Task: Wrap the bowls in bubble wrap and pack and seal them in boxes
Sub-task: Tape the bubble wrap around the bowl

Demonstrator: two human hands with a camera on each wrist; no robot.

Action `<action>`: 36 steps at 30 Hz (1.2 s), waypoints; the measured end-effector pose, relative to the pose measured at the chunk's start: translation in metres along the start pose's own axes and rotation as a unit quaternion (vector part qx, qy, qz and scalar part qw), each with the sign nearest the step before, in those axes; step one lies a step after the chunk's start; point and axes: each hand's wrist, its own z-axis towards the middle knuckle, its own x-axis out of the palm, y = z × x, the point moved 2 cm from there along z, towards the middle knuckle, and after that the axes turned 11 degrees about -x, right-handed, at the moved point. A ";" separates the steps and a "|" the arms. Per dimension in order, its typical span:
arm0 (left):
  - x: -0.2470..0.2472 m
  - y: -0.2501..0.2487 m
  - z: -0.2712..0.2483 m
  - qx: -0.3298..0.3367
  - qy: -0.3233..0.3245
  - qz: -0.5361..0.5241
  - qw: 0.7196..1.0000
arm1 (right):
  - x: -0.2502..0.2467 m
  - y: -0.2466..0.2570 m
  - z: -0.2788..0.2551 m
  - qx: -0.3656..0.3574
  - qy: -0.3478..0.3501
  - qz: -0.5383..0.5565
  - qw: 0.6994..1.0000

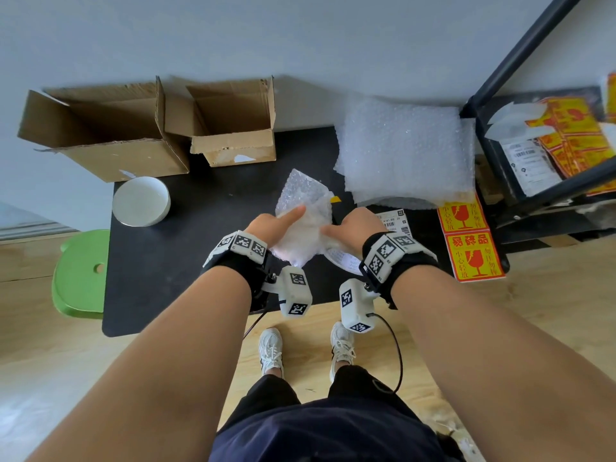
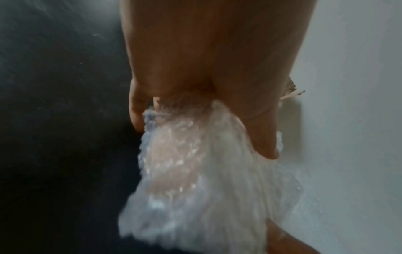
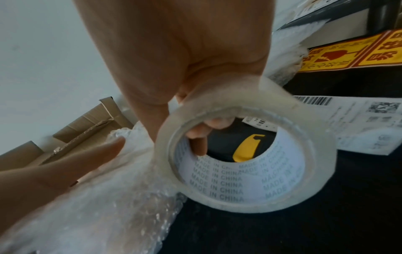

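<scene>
Left hand (image 1: 278, 225) clamps the wrapped bowl (image 1: 301, 228) on the table (image 1: 200, 228); right hand (image 1: 355, 226), gripping the tape roll (image 3: 245, 159), sits just right of it.

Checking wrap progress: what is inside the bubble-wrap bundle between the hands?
The bubble-wrap bundle is bunched and cloudy; only a pale mass shows through. Whether a bowl is inside cannot be seen. One unwrapped white bowl sits apart on the black table.

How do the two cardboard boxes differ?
The left box is the larger; the right box is the smaller. The left box overhangs the black table's edge, while the right box sits on the table. The left box's near flap is torn and ragged; the right box's is straighter. Both are brown, open-topped, unsealed, and stand side by side against the wall.
</scene>
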 end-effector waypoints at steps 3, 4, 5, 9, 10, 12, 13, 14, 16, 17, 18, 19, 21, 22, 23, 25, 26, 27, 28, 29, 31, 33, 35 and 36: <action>-0.008 -0.005 -0.003 -0.009 -0.003 -0.123 0.992 | -0.005 0.011 0.001 -0.011 -0.001 0.006 1.000; -0.012 -0.010 -0.011 0.000 -0.020 -0.134 0.991 | -0.007 0.015 0.001 -0.018 -0.003 0.011 1.000; -0.018 -0.013 -0.018 0.011 -0.043 -0.137 0.990 | -0.009 0.018 0.001 -0.025 -0.004 0.017 1.000; -0.039 -0.015 -0.021 0.008 -0.065 -0.191 0.979 | -0.017 0.029 -0.001 -0.058 -0.016 0.040 0.997; -0.042 -0.015 -0.022 0.001 -0.059 -0.204 0.977 | -0.019 0.032 -0.001 -0.067 -0.017 0.037 0.997; -0.047 -0.014 -0.026 -0.009 -0.044 -0.223 0.974 | -0.023 0.036 -0.001 -0.077 -0.020 0.024 0.997; -0.048 -0.014 -0.027 -0.014 -0.031 -0.237 0.971 | -0.025 0.038 0.000 -0.080 -0.023 0.015 0.996; -0.048 -0.013 -0.029 -0.019 -0.015 -0.255 0.967 | -0.026 0.039 0.000 -0.084 -0.027 0.004 0.996; -0.049 -0.009 -0.023 -0.020 0.012 -0.289 0.957 | -0.029 0.040 -0.001 -0.087 -0.032 -0.006 0.996; -0.050 -0.006 -0.021 -0.023 0.030 -0.305 0.952 | -0.029 0.040 -0.002 -0.087 -0.034 0.002 0.996; -0.050 -0.004 -0.021 -0.027 0.054 -0.325 0.944 | -0.028 0.040 -0.002 -0.087 -0.032 0.015 0.996; -0.050 -0.001 -0.025 -0.031 0.079 -0.348 0.934 | -0.028 0.040 -0.003 -0.087 -0.033 0.026 0.995; -0.053 0.003 -0.032 -0.040 0.117 -0.391 0.912 | -0.030 0.040 -0.003 -0.087 -0.045 0.063 0.993; -0.055 0.005 -0.032 -0.044 0.136 -0.415 0.898 | -0.032 0.039 -0.003 -0.084 -0.056 0.105 0.989; -0.057 0.006 -0.032 -0.045 0.151 -0.434 0.887 | -0.035 0.038 -0.002 -0.082 -0.066 0.150 0.983; -0.062 0.007 -0.031 -0.044 0.154 -0.456 0.875 | -0.039 0.036 0.000 -0.091 -0.069 0.192 0.975; -0.063 0.006 -0.032 -0.045 0.151 -0.463 0.872 | -0.039 0.036 0.000 -0.097 -0.067 0.189 0.975; -0.063 0.005 -0.033 -0.049 0.145 -0.463 0.873 | -0.038 0.036 0.000 -0.103 -0.066 0.178 0.976; -0.063 0.005 -0.034 -0.051 0.141 -0.458 0.876 | -0.037 0.036 -0.001 -0.105 -0.066 0.167 0.978; -0.062 0.005 -0.033 -0.050 0.143 -0.452 0.879 | -0.036 0.036 -0.001 -0.104 -0.066 0.155 0.980; -0.060 0.007 -0.030 -0.049 0.146 -0.443 0.883 | -0.036 0.037 0.000 -0.106 -0.065 0.126 0.984; -0.057 0.009 -0.030 -0.061 0.163 -0.447 0.878 | -0.036 0.037 0.002 -0.109 -0.062 0.084 0.989; -0.055 0.005 -0.034 -0.058 0.166 -0.443 0.879 | -0.034 0.033 0.002 -0.114 -0.062 0.024 0.991; -0.054 0.001 -0.037 -0.049 0.165 -0.430 0.886 | -0.032 0.031 0.002 -0.116 -0.063 0.005 0.991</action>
